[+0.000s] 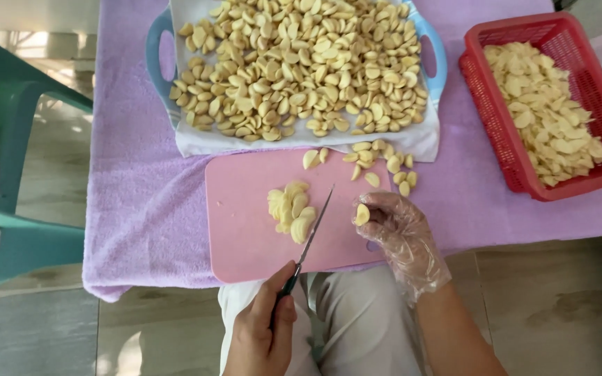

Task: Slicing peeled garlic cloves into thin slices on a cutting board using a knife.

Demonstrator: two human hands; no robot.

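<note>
Left hand grips knife, blade tip over pink cutting board, just right of sliced pile. Gloved right hand pinches garlic clove. Loose cloves just beyond right hand. Clove tray farther ahead. Red basket of slices far right. Purple towel beneath.

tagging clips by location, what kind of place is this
Probably a home or small informal food-prep spot, set low by a tiled floor. A pink cutting board lies on a purple towel, with a tray of peeled garlic cloves and a red basket of slices.
</note>
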